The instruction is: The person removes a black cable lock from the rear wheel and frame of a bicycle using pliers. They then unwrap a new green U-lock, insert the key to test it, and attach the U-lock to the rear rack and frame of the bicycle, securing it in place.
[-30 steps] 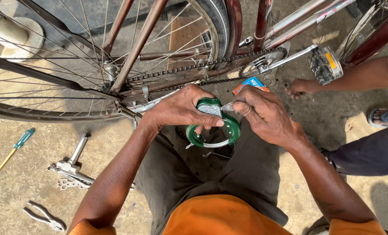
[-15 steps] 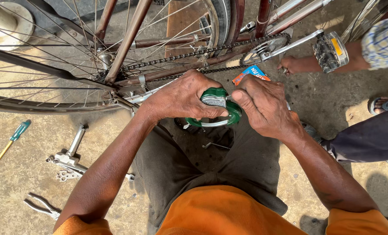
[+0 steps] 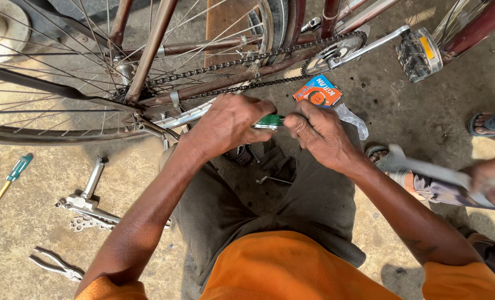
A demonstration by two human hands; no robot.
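My left hand [image 3: 230, 126] and my right hand [image 3: 318, 133] are both closed around a small green round tin [image 3: 269, 120], held between them over my lap. Only a sliver of the tin shows between the fingers. The hands sit just below the bicycle chain [image 3: 242, 61] and the maroon frame [image 3: 214, 83] of a bicycle lying in front of me. A small metal part [image 3: 272, 179] lies on the grey cloth across my lap.
An orange and blue packet [image 3: 318, 93] lies on the concrete past my hands. A pedal crank [image 3: 89, 200], pliers [image 3: 55, 265] and a green-handled screwdriver [image 3: 8, 182] lie at left. Another person's hand [image 3: 489, 175] and sandalled foot [image 3: 494, 123] are at right.
The green tin has turned edge-on and is now mostly hidden between both hands. The other person's hand has moved from near the pedal down to the right edge.
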